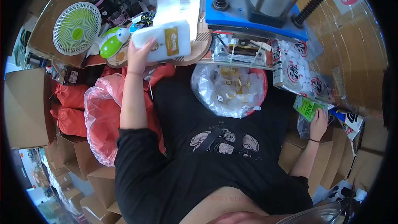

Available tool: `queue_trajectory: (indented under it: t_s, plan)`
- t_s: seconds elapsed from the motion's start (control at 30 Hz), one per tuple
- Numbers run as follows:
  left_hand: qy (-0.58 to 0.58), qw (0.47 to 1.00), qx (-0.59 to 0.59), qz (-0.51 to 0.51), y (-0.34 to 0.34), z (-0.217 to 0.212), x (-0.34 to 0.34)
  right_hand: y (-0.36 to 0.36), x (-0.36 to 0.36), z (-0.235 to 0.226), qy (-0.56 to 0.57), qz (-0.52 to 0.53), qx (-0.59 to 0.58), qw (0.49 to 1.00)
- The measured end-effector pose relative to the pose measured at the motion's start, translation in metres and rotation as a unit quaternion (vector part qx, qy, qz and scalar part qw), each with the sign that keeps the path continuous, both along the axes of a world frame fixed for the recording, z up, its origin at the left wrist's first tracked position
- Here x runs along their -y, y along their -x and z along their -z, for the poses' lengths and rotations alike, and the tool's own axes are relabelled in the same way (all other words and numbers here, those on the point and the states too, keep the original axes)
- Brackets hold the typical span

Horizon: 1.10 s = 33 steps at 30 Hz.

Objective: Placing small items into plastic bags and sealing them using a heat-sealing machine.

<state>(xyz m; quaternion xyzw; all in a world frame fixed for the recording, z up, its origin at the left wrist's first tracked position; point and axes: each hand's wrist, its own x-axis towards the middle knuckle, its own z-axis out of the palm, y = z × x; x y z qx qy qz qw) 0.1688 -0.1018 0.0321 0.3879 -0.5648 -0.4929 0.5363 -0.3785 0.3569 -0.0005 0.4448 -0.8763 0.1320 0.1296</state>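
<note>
My left hand grips the left edge of a white plastic pouch with a gold label, holding it over the table's front edge. It looks thick, and whether it is one pouch or a stack I cannot tell. Behind it, more white plastic sheets or pouches lie on the table. Off to the right, my right hand has its fingers closed on the lower edge of a green packet. In front of my body sits a red basin lined with clear plastic, with several small gold-labelled sachets inside.
A blue press with coil springs stands at the back. Before it lies a clear tray of small parts. A white fan stands at left, above a red bag lined with clear plastic. Cardboard boxes line both sides.
</note>
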Motion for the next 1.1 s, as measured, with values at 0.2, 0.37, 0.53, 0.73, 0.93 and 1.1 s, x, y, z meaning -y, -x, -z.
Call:
queue_trajectory:
  t_s: [0.2, 0.37, 0.53, 0.73, 0.93, 1.1]
  plan:
    - [0.059, 0.986, 0.134, -0.076, 0.032, 0.039, 0.082, 0.006, 0.021, 0.0, -0.038, 0.009, -0.039, 0.998]
    - [0.158, 0.954, 0.213, -0.138, 0.081, 0.04, 0.129, 0.009, 0.017, -0.005, -0.071, 0.033, -0.028, 0.997]
    - [0.032, 0.944, 0.297, -0.137, 0.078, 0.022, 0.152, -0.011, 0.02, -0.055, -0.309, 0.14, 0.092, 0.936]
    - [0.11, 0.743, 0.611, -0.25, 0.099, -0.012, 0.107, -0.108, 0.103, -0.116, -0.033, -0.18, 0.202, 0.962]
    - [0.251, 0.713, 0.645, -0.114, 0.117, 0.044, 0.091, -0.094, 0.205, -0.054, -0.007, -0.24, -0.046, 0.97]
    - [0.267, 0.702, 0.65, -0.112, 0.096, 0.054, 0.054, -0.078, 0.228, -0.042, -0.119, -0.204, 0.078, 0.969]
